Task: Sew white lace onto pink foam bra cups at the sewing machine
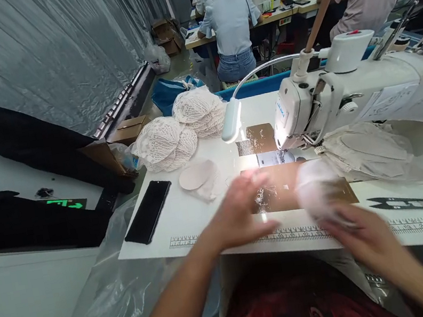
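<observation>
My right hand point(358, 226) is closed on a whitish fabric piece point(317, 187), smeared by motion, over the table's front part. To its left, my left hand point(244, 208) hovers with thumb and fingers apart and nothing in them. Between and behind the hands lies a brown plate point(279, 187) on the table, in front of the white sewing machine point(369, 80). A round pale fabric piece point(198, 177) rests left of my left hand. More cream fabric pieces point(368, 148) are heaped beneath the machine's arm.
Two stacks of lace pieces point(166, 144) stand at the table's back left. A black phone point(148, 212) lies near the left edge, thread snips point(403, 203) at the front right. A lamp point(231, 120) hangs over the table. Co-workers point(232, 25) sit beyond.
</observation>
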Tool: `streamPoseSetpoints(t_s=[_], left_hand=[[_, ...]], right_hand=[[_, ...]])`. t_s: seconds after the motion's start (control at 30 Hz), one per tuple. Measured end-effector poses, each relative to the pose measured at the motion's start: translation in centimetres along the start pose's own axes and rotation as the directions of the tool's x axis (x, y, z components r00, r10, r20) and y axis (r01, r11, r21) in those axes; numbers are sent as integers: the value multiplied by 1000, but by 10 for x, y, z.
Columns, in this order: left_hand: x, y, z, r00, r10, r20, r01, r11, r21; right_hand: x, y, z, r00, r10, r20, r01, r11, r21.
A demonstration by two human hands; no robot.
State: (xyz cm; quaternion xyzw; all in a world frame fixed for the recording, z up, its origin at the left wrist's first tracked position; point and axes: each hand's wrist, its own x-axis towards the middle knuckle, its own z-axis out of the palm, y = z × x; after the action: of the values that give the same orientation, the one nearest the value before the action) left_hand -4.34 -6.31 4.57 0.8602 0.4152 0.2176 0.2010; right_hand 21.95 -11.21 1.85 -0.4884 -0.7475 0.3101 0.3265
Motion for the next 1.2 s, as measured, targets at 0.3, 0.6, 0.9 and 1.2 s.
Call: streamPoseSetpoints(t_s=[0.3,0.6,0.9,1.2], left_hand=[[-26,-14,8,912,-345,-221,346,938,-34],[-26,20,22,985,32,170,154,284,-946],[-28,0,34,907,-245,343,394,199,-898],[-30,7,52,849,-472,238,282,23,-959]], right_hand=[[18,-15,0,955,-68,-290,39,994,-104],[37,-3,27,848,172,501,-487,628,608],[30,-7,31,859,389,332,-476,372,797],[32,8,30,925,322,201,-351,522,777]])
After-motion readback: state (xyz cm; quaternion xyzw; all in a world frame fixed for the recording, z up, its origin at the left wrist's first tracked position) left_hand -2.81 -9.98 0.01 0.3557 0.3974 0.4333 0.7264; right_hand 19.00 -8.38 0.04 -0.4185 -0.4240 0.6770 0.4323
